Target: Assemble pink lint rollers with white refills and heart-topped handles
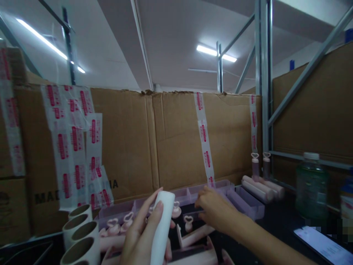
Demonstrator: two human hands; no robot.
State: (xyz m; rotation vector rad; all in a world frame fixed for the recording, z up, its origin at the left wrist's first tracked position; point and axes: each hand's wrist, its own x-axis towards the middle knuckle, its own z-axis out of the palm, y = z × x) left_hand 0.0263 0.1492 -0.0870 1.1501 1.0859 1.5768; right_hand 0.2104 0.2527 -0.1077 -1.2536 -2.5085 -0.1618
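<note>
"Head view, fingers?"
"Left hand [139,233] wrapped round one white tube [163,228], 6 o'clock. Right hand [216,209] half-curled, 5 o'clock (holding anything? can't tell)."
"Counts?"
"At least four open-ended rolls [93,239], 8 o'clock; one phone [325,243], 4 o'clock."
"Blocking?"
"Right hand covers part of the lilac tray [181,195]; cardboard [176,147] behind."

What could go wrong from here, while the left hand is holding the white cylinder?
The smooth white cylinder, held tilted in the left hand, might slip and strike the pale pink plastic parts lying below it.

The right hand is close to a small pink heart-topped piece and might knock it over.

The pale, open-topped round tubes stand close together, so a bump on one could topple its neighbours.
</note>
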